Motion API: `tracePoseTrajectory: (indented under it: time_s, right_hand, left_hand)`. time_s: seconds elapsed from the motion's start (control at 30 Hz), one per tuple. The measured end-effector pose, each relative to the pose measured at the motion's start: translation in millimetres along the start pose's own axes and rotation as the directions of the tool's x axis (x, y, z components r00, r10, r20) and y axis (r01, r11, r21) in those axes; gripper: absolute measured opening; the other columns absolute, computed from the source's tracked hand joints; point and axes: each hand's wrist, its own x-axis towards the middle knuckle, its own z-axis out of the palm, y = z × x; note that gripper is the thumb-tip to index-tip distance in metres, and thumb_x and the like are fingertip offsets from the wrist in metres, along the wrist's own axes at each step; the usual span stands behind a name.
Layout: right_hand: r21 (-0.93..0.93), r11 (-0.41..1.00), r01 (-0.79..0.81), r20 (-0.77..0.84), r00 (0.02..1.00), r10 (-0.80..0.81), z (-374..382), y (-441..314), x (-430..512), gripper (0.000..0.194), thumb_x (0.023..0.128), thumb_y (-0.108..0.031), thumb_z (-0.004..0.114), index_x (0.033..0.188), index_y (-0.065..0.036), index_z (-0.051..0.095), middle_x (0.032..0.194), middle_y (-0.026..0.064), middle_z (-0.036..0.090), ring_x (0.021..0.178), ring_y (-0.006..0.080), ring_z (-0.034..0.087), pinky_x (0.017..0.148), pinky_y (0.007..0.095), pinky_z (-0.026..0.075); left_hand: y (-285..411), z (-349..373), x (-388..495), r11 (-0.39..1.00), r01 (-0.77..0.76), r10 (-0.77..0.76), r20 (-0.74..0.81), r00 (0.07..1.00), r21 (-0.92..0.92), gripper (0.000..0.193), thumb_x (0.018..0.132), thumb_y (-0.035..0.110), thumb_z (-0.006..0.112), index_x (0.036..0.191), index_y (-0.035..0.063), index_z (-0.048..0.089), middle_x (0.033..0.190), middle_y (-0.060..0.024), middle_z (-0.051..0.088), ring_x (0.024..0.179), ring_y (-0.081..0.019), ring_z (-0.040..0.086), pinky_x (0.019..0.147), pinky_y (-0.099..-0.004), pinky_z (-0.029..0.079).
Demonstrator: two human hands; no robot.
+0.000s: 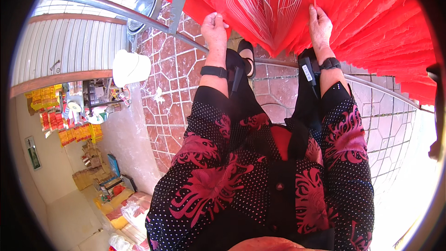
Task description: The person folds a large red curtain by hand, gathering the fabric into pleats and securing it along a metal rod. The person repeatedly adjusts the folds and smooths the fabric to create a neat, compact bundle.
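Note:
Red cloth (366,35) hangs in many folds before me, with frayed edges showing on the right. White thread-like lines (258,3) run down its middle part, which narrows to a point between my hands. My left hand (214,31) has its thumb and fingers pinched together at the cloth's left side; how much fabric lies between them is partly hidden. On the other side, my right hand (320,26) pinches a raised edge of the same cloth between thumb and fingers. Both wrists wear black bands.
A long metal rail (104,7) crosses below the cloth, and a flat grey bar (181,3) meets it. On the left are a white bucket (130,68), a metal basin (143,8), a corrugated shutter (69,47) and a room with hanging packets (78,134). The floor is tiled (174,87).

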Motion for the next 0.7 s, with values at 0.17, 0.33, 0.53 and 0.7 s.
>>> tracePoseTrajectory:
  time_s: [0.17, 0.33, 0.53, 0.7]
  right_hand:
    - [-0.015, 1.0, 0.027, 0.042, 0.999, -0.026, 1, -2, -1, 0.042, 0.095, -0.044, 0.062, 0.11, -0.006, 0.072, 0.089, 0.0206, 0.071, 0.086, 0.0368, 0.07, 0.078, 0.041, 0.054]
    - [0.01, 1.0, 0.0, 0.106, 0.994, -0.001, 3, -2, -3, 0.04, 0.093, -0.041, 0.066, 0.108, -0.005, 0.072, 0.087, 0.0172, 0.073, 0.083, 0.0302, 0.071, 0.078, 0.0383, 0.054]
    - [0.116, 0.993, -0.027, 0.244, 0.97, -0.002, 8, 4, -5, 0.028, 0.092, -0.029, 0.07, 0.104, -0.005, 0.072, 0.082, 0.0079, 0.072, 0.075, 0.0155, 0.066, 0.073, 0.0312, 0.053]
    - [0.131, 0.991, -0.028, 0.3, 0.954, -0.013, 12, 11, -4, 0.026, 0.089, -0.027, 0.073, 0.101, -0.004, 0.071, 0.078, 0.0047, 0.07, 0.071, 0.0117, 0.064, 0.069, 0.0287, 0.052]
  left_hand:
    - [-3, 3, 0, 0.998, 0.067, -0.065, 0.113, 0.991, -0.02, 0.01, 0.096, 0.005, 0.061, 0.103, -0.0024, 0.064, 0.085, -0.007, 0.07, 0.06, -0.0106, 0.06, 0.057, -0.0248, 0.051]
    - [-3, 7, -4, 0.998, 0.066, -0.061, 0.18, 0.982, -0.019, 0.01, 0.095, 0.004, 0.062, 0.101, -0.0028, 0.065, 0.084, -0.0081, 0.07, 0.061, -0.0103, 0.06, 0.057, -0.0241, 0.051]
    - [0, 16, -10, 0.996, 0.083, -0.074, 0.239, 0.968, -0.026, 0.009, 0.094, 0.004, 0.064, 0.099, -0.0027, 0.067, 0.082, -0.0075, 0.071, 0.061, -0.0096, 0.06, 0.058, -0.0235, 0.05]
    - [5, 26, -15, 0.994, 0.105, -0.095, 0.269, 0.958, -0.023, 0.009, 0.092, 0.004, 0.066, 0.098, -0.0029, 0.069, 0.081, -0.0069, 0.071, 0.062, -0.0098, 0.06, 0.058, -0.0234, 0.05]
